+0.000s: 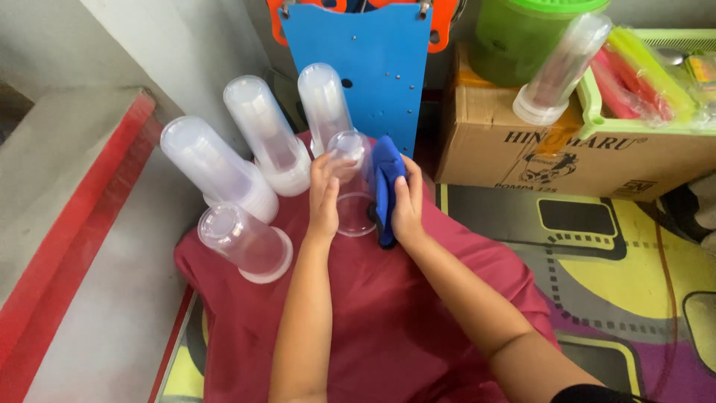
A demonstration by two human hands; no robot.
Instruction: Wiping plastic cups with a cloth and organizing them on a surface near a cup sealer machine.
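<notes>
Left hand (324, 195) gripping clear cup (352, 186), right hand (407, 203) pressing blue cloth (387, 186)

Spread over the floor, a dark red cloth (388, 313), with a patterned mat (597, 246) of yellow, purple and black showing at its right. Lying tilted on the cloth's far left part, stacks of clear plastic cups (246, 242). Standing on the mat at far right, a brown cardboard box (514, 160).

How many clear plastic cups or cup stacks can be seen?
6: three stacks leaning behind the red cloth, one lying on it, one in the hands, one on the box.
</notes>
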